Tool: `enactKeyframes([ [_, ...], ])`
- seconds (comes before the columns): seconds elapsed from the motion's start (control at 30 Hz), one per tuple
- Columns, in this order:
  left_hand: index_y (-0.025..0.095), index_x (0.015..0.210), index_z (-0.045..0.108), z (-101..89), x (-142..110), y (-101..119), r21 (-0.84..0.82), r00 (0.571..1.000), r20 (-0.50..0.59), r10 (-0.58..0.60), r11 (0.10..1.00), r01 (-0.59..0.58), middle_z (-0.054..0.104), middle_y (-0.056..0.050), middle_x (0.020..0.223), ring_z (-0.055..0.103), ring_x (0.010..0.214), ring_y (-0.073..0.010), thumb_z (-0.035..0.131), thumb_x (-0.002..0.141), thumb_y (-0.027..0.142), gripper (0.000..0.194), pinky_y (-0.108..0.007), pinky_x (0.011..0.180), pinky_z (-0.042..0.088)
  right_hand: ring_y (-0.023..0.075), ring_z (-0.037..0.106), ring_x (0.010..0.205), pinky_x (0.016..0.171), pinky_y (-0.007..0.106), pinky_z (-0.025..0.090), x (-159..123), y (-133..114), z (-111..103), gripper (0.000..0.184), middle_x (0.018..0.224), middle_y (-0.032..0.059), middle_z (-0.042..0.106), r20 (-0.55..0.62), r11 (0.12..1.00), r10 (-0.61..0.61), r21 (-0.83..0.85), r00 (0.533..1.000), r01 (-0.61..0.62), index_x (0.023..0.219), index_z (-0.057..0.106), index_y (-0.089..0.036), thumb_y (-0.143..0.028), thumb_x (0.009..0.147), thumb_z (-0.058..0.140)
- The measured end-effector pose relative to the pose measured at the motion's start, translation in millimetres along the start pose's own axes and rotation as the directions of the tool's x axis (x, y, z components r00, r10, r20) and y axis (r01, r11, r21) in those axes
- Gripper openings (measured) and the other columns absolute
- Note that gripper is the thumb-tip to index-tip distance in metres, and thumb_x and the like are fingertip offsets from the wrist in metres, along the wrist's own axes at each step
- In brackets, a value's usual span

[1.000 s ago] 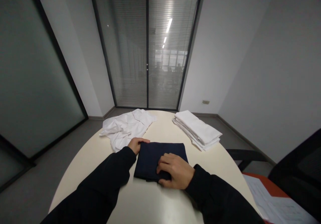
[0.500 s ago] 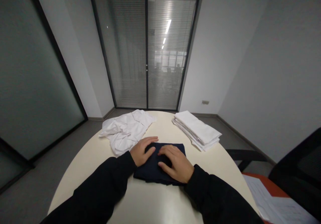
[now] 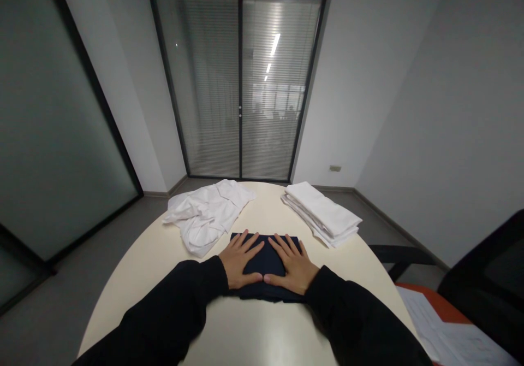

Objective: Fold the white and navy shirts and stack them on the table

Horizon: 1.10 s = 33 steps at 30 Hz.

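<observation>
A folded dark navy cloth (image 3: 267, 259) lies on the round cream table (image 3: 245, 328) in front of me. My left hand (image 3: 239, 258) rests flat on its left half with fingers spread. My right hand (image 3: 291, 265) lies flat on its right half, fingers stretched out too. Both hands press down on the cloth and hold nothing. Black sleeves cover both arms.
A crumpled white garment (image 3: 207, 213) lies at the table's far left. A neat stack of folded white cloths (image 3: 323, 213) sits at the far right. A black chair (image 3: 483, 289) and papers (image 3: 450, 333) are at the right. Glass doors with blinds (image 3: 239, 82) stand ahead.
My left hand moved from the cloth's left edge onto its top. My right hand opened from a curled pose. Both now lie flat side by side on the cloth.
</observation>
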<state>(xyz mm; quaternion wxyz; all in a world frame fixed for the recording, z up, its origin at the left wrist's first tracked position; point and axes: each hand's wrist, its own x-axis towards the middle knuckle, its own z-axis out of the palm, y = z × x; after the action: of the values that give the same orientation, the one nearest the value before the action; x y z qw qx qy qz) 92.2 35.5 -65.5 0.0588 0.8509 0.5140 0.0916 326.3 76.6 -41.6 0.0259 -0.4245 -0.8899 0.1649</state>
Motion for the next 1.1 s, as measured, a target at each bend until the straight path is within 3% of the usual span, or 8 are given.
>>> enactKeyframes([
  [0.17,0.029,0.153,0.021,-7.2,-4,4,0.015,0.998,0.057,-0.039,0.999,0.038,0.008,-0.011,0.162,0.004,0.145,-0.0451,0.054,0.061,0.087,0.114,-0.064,0.113,0.008,0.0414,-0.004,0.146,0.114,0.064,0.006,0,25,-1,0.125,0.162,0.0071,0.001,0.063,0.985,0.166,0.045,0.984,-0.169,0.155,0.013,-0.028,-0.081,0.055,0.066],
  [0.27,0.031,0.153,0.021,-8.9,-5,6,0.015,0.997,0.062,-0.043,0.999,0.042,0.007,-0.011,0.162,0.002,0.145,-0.0457,0.055,0.06,0.087,0.114,-0.066,0.113,0.006,0.0391,0.014,0.146,0.116,0.055,0.017,7,44,5,0.115,0.159,0.0176,0.018,-0.109,0.953,0.267,0.179,0.958,-0.245,0.153,0.024,-0.018,-0.075,0.063,0.065],
  [0.33,0.032,0.153,0.02,-9.7,-5,7,0.012,0.997,0.062,-0.047,0.999,0.046,0.007,-0.011,0.162,0.002,0.145,-0.0459,0.056,0.061,0.086,0.113,-0.067,0.112,0.005,0.0361,0.033,0.14,0.114,0.05,0.027,15,56,10,0.102,0.149,0.0222,0.038,-0.225,0.917,0.302,0.334,0.926,-0.218,0.148,0.032,-0.012,-0.068,0.07,0.065],
  [0.5,0.031,0.153,0.019,-11.8,-6,10,0.009,0.995,0.065,-0.079,0.997,0.078,0.006,-0.011,0.162,0.001,0.145,-0.0465,0.058,0.061,0.084,0.113,-0.07,0.11,0.004,0.0272,0.058,0.117,0.102,0.041,0.044,30,76,13,0.091,0.127,0.0194,0.057,-0.263,0.703,0.356,0.708,0.896,-0.072,0.14,0.038,-0.01,-0.054,0.068,0.071],
  [0.67,0.03,0.153,0.02,-8.9,-6,7,-0.02,0.997,0.036,-0.071,0.997,0.072,0.007,-0.012,0.162,0.002,0.144,-0.047,0.062,0.061,0.081,0.113,-0.071,0.11,0.002,0.0232,0.068,0.09,0.085,0.036,0.053,33,83,6,0.071,0.101,0.0111,0.069,-0.172,0.518,0.454,0.85,0.874,-0.102,0.121,0.057,-0.013,-0.047,0.063,0.078],
  [0.77,0.029,0.153,0.021,-4.6,-6,4,-0.04,0.999,-0.002,-0.045,0.998,0.045,0.008,-0.013,0.162,0.003,0.144,-0.0484,0.065,0.058,0.08,0.116,-0.071,0.109,0.002,0.0219,0.068,0.071,0.073,0.035,0.054,29,84,-1,0.048,0.07,0.0038,0.069,-0.01,0.507,0.406,0.835,0.914,-0.216,0.095,0.069,-0.015,-0.053,0.066,0.075],
  [0.87,0.03,0.153,0.02,-0.9,-6,1,-0.048,0.999,-0.027,-0.021,0.999,0.02,0.008,-0.013,0.162,0.003,0.144,-0.0487,0.065,0.058,0.081,0.118,-0.072,0.109,0.003,0.0223,0.069,0.069,0.073,0.034,0.055,22,78,-11,0.04,0.062,0.0034,0.068,0.113,0.494,0.313,0.829,0.943,-0.263,0.077,0.07,-0.017,-0.054,0.065,0.076],
  [1.1,0.028,0.154,0.019,-0.9,-5,-1,-0.039,0.999,-0.034,-0.005,0.999,0.004,0.008,-0.012,0.162,0.005,0.144,-0.0476,0.065,0.059,0.081,0.118,-0.072,0.109,0.005,0.0268,0.07,0.094,0.095,0.044,0.05,11,46,-12,0.06,0.101,0.0096,0.074,0.051,0.219,0.035,0.974,0.998,-0.058,0.11,0.064,-0.016,-0.041,0.059,0.084],
])
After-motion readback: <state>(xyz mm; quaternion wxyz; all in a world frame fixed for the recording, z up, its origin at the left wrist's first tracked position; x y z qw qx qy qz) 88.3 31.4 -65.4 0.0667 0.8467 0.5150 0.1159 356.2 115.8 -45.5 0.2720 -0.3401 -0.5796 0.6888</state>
